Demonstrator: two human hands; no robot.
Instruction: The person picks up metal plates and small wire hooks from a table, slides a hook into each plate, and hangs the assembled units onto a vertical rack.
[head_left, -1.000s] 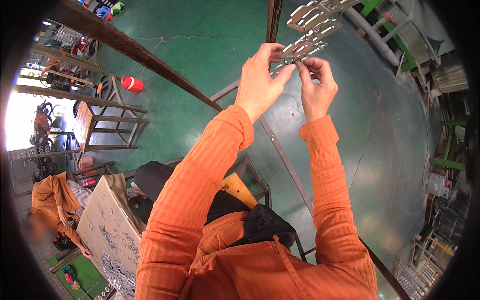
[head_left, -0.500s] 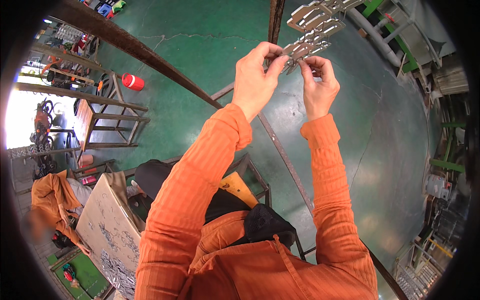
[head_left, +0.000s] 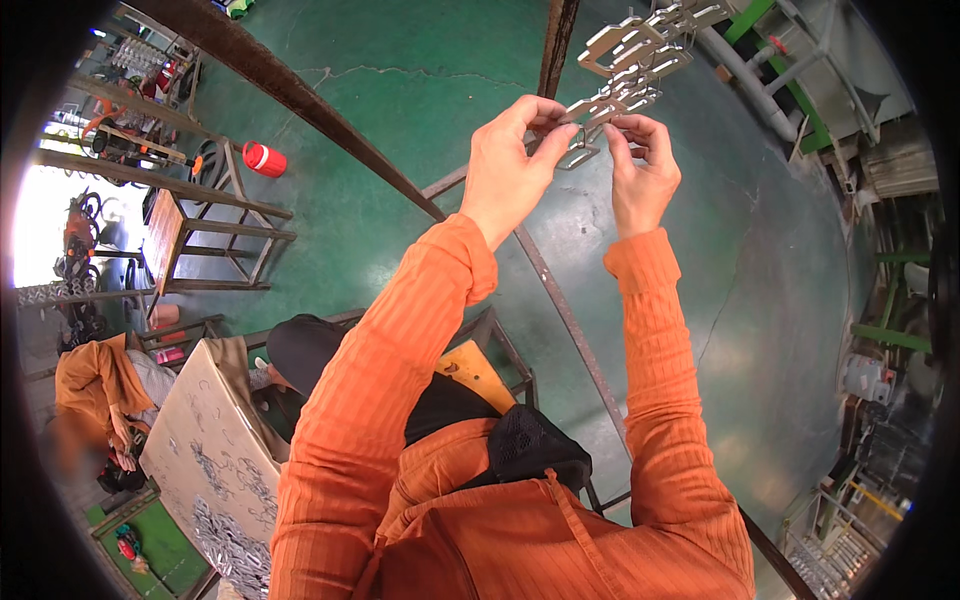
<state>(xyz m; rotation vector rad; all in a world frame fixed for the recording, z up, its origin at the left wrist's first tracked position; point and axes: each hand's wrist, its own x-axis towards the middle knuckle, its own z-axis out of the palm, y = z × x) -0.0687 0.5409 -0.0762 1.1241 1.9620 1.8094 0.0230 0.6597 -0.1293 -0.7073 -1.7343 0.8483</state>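
Both my hands are raised at a hanging cluster of flat, silver, frame-shaped metal pieces [head_left: 635,75]. My left hand [head_left: 510,170] is closed, its thumb and forefinger pinching at the lowest metal piece [head_left: 580,155] from the left. My right hand [head_left: 642,180] is at the right side of that same piece, thumb and bent fingers drawn together near its upper edge. Thin dark wire shows between the fingertips. The fingertips partly cover the piece, so the exact contact of the right hand is hard to see.
Rusty metal bars [head_left: 300,95] cross in front of me. At left stand a cardboard-topped table [head_left: 190,430] with scattered metal pieces, a seated person in orange [head_left: 95,385], a wooden-topped stand [head_left: 165,235] and a red jug [head_left: 264,159]. Pipes and machinery [head_left: 760,75] line the right.
The lowest metal piece now hangs more visibly between my hands, which have barely shifted. The seated person's arm has drawn back from the table.
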